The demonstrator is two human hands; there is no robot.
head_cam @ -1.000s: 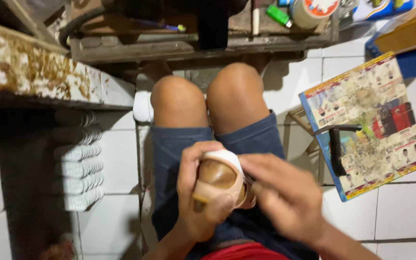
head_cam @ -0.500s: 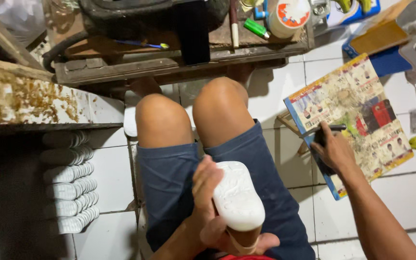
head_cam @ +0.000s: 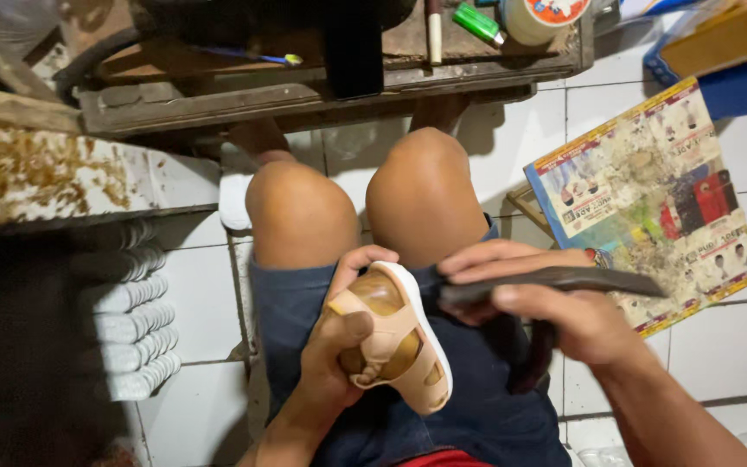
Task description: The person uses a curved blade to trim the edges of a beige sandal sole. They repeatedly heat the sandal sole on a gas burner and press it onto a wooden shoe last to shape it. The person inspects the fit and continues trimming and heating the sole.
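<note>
The left hand (head_cam: 339,346) is wrapped around a small beige sandal (head_cam: 395,342) with a white sole, thumb across the straps and fingers curled behind the sole edge, holding it on its side over the lap. The right hand (head_cam: 555,307) is closed on a dark flat tool (head_cam: 555,281) (it looks like a blade or file, though I cannot tell which), its near end lying right beside the sandal's white sole rim and its far end pointing out towards the printed paper sheet (head_cam: 650,199) spread on the tiled floor (head_cam: 209,303).

The main risk, as I judge it, is a slip: the tool's working end sits close to the left hand's fingertips, which hook round the very edge being approached, so a push that skids off the smooth sole could run into them. The sandal has no support but that one hand and the dark blue shorts (head_cam: 477,406) beneath it, so hard pressure could twist it in the grip, and a stray stroke could mark the beige strap rather than the sole. A tool that jumps free would go straight at the thigh or the bare knees (head_cam: 356,195). The low, shadowed light under the wooden counter (head_cam: 304,91) would make the contact line harder to see
</note>
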